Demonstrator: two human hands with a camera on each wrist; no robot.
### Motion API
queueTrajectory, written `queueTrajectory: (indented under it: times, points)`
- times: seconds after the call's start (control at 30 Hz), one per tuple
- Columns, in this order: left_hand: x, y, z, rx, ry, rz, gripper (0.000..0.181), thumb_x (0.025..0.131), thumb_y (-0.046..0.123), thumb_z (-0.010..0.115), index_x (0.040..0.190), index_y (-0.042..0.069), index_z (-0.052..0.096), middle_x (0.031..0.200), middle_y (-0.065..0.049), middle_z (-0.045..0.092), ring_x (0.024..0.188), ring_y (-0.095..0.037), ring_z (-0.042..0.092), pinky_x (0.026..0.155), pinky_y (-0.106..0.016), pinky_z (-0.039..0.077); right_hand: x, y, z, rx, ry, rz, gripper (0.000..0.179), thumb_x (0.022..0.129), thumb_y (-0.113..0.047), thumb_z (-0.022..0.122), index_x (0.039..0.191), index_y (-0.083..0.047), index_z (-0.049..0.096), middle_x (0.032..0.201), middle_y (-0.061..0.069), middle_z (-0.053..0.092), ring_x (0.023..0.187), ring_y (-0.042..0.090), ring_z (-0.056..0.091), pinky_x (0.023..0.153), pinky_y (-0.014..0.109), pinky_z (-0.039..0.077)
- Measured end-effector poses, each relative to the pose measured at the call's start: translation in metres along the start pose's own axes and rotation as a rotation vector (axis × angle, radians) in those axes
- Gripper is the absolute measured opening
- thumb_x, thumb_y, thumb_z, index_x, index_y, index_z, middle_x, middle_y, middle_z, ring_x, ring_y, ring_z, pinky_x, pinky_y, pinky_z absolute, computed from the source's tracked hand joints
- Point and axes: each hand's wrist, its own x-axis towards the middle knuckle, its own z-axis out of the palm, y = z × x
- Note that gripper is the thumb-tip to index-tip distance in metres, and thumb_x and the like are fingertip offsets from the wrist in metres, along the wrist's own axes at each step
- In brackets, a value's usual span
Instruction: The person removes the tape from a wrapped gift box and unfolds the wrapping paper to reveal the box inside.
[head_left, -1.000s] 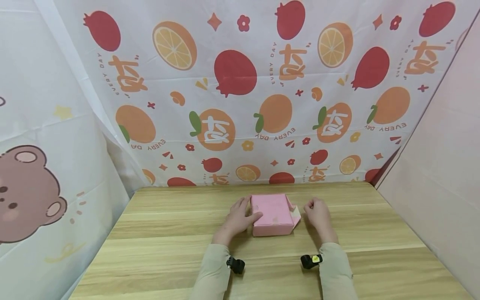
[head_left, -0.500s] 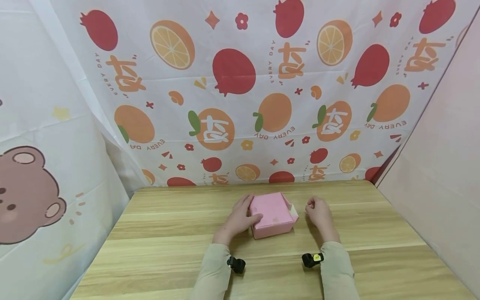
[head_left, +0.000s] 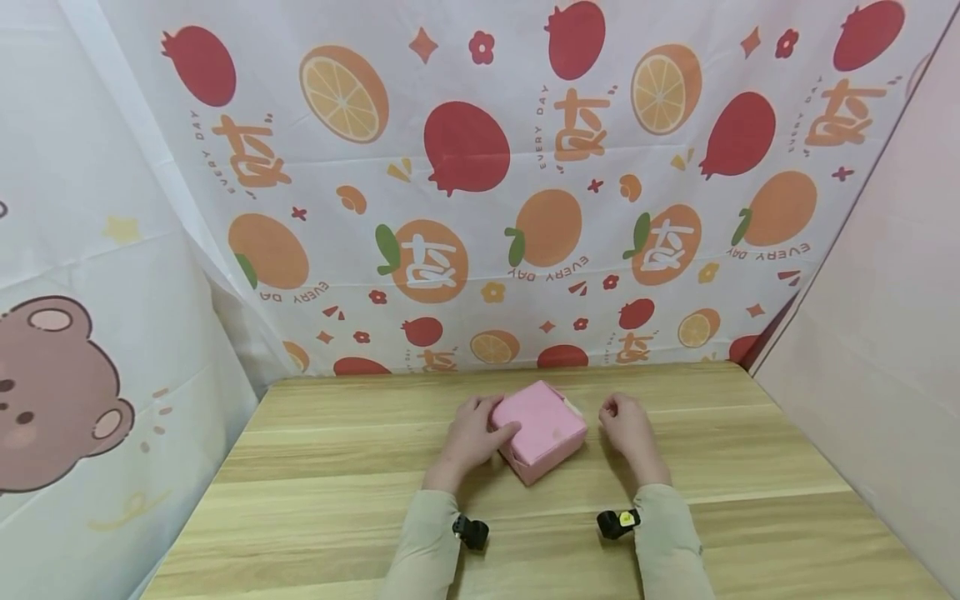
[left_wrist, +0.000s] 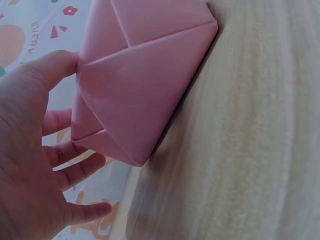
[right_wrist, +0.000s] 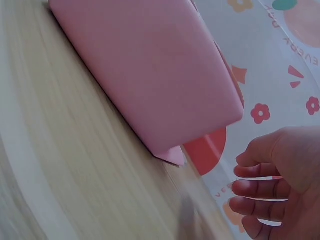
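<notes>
A box wrapped in pink paper (head_left: 542, 425) sits at an angle on the wooden table. My left hand (head_left: 470, 437) holds its left corner, thumb on the top and the other fingers at the side. In the left wrist view, folded paper with crossing creases covers one end of the box (left_wrist: 140, 85), close to the left hand (left_wrist: 35, 135). Just off the box's right side is my right hand (head_left: 628, 427), its fingers loosely curled around nothing. The right wrist view shows the right hand (right_wrist: 280, 180) apart from the box, where a loose paper flap (right_wrist: 172, 156) sticks out low.
The wooden tabletop (head_left: 322, 475) reaches back to a hanging cloth printed with fruit (head_left: 468, 146). A white cloth with a bear (head_left: 56, 392) hangs on the left, and a pale panel (head_left: 877, 333) stands on the right. Each wrist wears a black camera (head_left: 470, 532).
The box has turned counterclockwise under my left hand, so a corner now points toward me and its flapped end faces the back right. The right hand stays nearly in place.
</notes>
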Motion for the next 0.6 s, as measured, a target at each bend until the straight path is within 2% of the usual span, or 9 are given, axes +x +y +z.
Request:
queueTrajectory:
  times: [0.23, 0.4, 0.5, 0.6]
  points:
    - [0.000, -0.001, 0.001, 0.041, 0.035, -0.017, 0.052, 0.090, 0.047, 0.064, 0.129, 0.013, 0.061, 0.117, -0.011, 0.059, 0.112, -0.028, 0.055, 0.095, -0.046, 0.047, 0.000, -0.006, 0.003, 0.008, -0.051, 0.023, 0.019, 0.094, -0.018, 0.056, 0.079, -0.006, 0.058, 0.072, 0.006, 0.055, 0.066, 0.018, 0.051, 0.056, 0.028, 0.041]
    - [0.001, -0.003, 0.001, 0.067, 0.083, -0.004, 0.037, 0.093, 0.040, 0.062, 0.111, 0.009, 0.067, 0.105, -0.009, 0.062, 0.102, -0.025, 0.058, 0.088, -0.042, 0.049, -0.002, -0.011, 0.004, 0.048, -0.094, 0.030, 0.035, 0.098, -0.025, 0.054, 0.067, -0.009, 0.050, 0.060, 0.002, 0.047, 0.055, 0.016, 0.045, 0.050, 0.027, 0.037]
    - [0.003, -0.004, 0.001, 0.070, 0.119, -0.001, 0.028, 0.092, 0.038, 0.063, 0.097, 0.011, 0.067, 0.094, -0.006, 0.061, 0.091, -0.020, 0.057, 0.080, -0.037, 0.049, -0.002, -0.012, 0.007, 0.065, -0.102, -0.005, 0.041, 0.101, -0.029, 0.050, 0.066, -0.006, 0.053, 0.059, 0.002, 0.048, 0.055, 0.016, 0.044, 0.052, 0.028, 0.038]
    - [0.003, -0.004, 0.000, 0.066, 0.136, 0.003, 0.024, 0.091, 0.036, 0.064, 0.085, 0.013, 0.064, 0.086, -0.004, 0.058, 0.082, -0.016, 0.053, 0.073, -0.033, 0.045, -0.002, -0.015, 0.009, 0.073, -0.104, -0.033, 0.046, 0.102, -0.035, 0.046, 0.074, -0.004, 0.064, 0.066, 0.004, 0.058, 0.062, 0.016, 0.051, 0.059, 0.031, 0.044]
